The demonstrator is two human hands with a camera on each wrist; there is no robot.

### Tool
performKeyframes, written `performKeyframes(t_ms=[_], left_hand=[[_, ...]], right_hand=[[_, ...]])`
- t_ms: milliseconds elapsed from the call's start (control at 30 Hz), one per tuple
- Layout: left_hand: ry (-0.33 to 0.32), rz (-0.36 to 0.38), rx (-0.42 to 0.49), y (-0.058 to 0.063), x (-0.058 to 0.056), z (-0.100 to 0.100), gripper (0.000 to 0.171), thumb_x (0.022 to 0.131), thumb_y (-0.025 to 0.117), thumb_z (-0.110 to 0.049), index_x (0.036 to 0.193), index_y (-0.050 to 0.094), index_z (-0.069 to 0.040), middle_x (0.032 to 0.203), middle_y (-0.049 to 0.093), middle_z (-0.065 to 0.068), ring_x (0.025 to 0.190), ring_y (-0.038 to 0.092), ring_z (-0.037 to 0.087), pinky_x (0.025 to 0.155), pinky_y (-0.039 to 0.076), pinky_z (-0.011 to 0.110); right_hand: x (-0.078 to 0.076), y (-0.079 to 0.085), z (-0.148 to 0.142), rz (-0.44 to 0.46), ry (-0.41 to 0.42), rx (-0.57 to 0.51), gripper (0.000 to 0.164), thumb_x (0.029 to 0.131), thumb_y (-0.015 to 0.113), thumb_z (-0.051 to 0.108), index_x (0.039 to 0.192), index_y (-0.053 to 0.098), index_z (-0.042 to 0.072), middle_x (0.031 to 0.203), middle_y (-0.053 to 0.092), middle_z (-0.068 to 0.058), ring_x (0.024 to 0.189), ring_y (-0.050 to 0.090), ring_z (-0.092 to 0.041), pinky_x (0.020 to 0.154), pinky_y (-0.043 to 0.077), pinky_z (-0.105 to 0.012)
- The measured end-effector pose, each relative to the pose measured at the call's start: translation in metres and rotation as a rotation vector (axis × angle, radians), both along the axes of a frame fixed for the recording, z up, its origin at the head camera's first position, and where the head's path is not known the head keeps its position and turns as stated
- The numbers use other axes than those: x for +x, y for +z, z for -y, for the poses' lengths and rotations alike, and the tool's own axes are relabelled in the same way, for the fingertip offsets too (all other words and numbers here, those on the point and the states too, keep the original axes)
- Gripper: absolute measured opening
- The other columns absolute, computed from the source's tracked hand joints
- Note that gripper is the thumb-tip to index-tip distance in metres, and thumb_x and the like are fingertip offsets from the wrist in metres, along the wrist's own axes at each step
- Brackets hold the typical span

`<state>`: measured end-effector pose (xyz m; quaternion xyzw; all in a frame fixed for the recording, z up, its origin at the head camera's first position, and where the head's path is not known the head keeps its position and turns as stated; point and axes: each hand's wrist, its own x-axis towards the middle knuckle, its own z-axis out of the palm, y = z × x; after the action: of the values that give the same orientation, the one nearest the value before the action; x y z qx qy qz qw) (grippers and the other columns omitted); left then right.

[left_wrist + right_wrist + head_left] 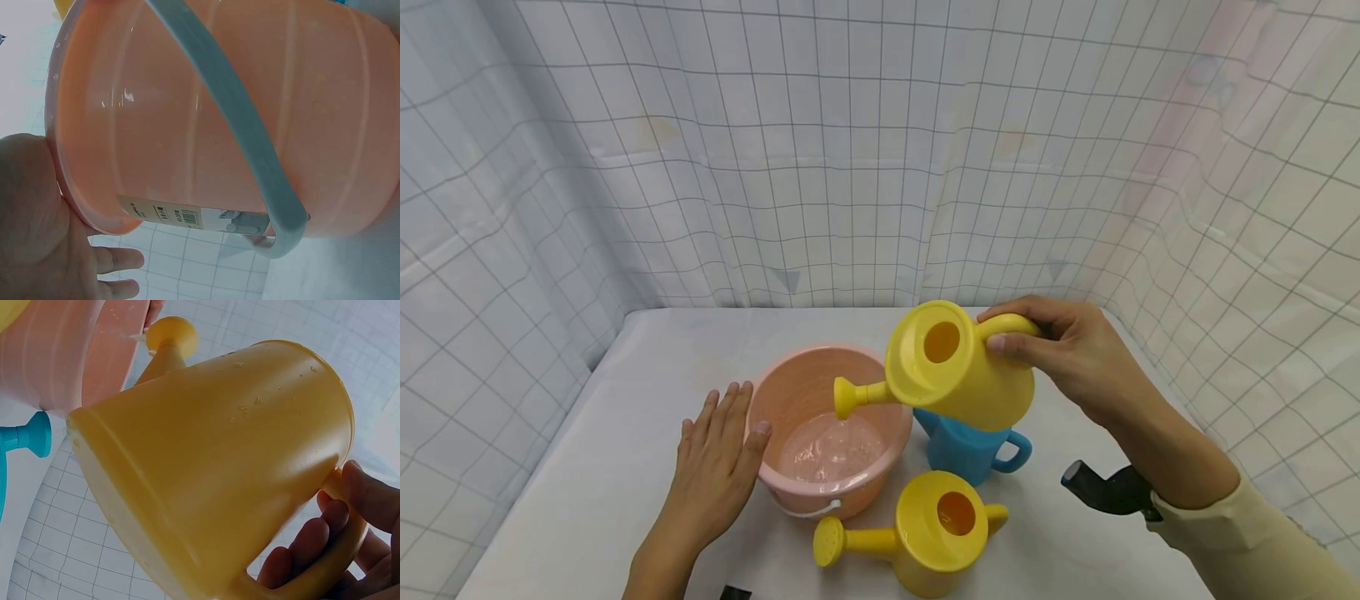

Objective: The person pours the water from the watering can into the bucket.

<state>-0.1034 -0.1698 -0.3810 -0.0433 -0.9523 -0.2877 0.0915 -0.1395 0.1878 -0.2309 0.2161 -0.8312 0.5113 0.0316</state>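
Observation:
My right hand (1075,354) grips the handle of a yellow watering can (962,375), raised and tilted so its spout hangs over the pink bucket (831,492). Water drops dot the can's side in the right wrist view, and a thin stream shows at its spout head (172,336). Inside the bucket lies some shiny water (831,450). With straight fingers, my left hand (718,462) rests against the bucket's left rim. The left wrist view shows the bucket's grey handle (244,119) hanging down its side, next to a paper label (194,215).
A second yellow watering can (936,533) stands in front of the bucket, its spout pointing left. Behind it, a blue watering can (966,450) is partly hidden under the raised one. White grid-patterned sheets (850,167) enclose the white table (677,342) at the back and sides.

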Motion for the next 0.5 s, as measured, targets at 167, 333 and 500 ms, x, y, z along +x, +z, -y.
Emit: performKeyframes(t_ms=[167, 333, 500], left_hand=[[0.003, -0.001, -0.001, -0.0001, -0.0002, -0.0003, 0.062, 0.101, 0.029, -0.047, 0.153, 0.014, -0.017, 0.157, 0.018, 0.019, 0.146, 0.005, 0.041, 0.110, 0.001, 0.068], [0.006, -0.001, -0.001, 0.0001, 0.0002, -0.0008, 0.062, 0.101, 0.029, -0.047, 0.153, 0.014, -0.017, 0.157, 0.018, 0.019, 0.147, 0.004, 0.040, 0.110, 0.000, 0.068], [0.006, -0.002, 0.001, 0.0002, 0.0003, -0.0008, 0.062, 0.101, 0.029, -0.047, 0.153, 0.014, -0.017, 0.157, 0.018, 0.019, 0.146, 0.005, 0.041, 0.110, 0.000, 0.068]], right_hand=[[-0.0002, 0.0003, -0.0004, 0.002, -0.006, 0.004, 0.023, 0.089, 0.065, 0.020, 0.111, 0.068, 0.010, 0.103, 0.071, 0.001, 0.091, 0.064, -0.020, 0.081, 0.054, -0.025], [-0.0003, 0.0006, -0.0004, 0.000, 0.000, 0.000, 0.023, 0.090, 0.065, 0.019, 0.111, 0.068, 0.010, 0.103, 0.070, 0.001, 0.091, 0.064, -0.021, 0.082, 0.054, -0.025], [-0.0001, 0.0012, -0.0003, -0.004, 0.000, 0.005, 0.023, 0.090, 0.065, 0.019, 0.111, 0.068, 0.010, 0.103, 0.071, 0.001, 0.091, 0.064, -0.021, 0.081, 0.054, -0.025]])
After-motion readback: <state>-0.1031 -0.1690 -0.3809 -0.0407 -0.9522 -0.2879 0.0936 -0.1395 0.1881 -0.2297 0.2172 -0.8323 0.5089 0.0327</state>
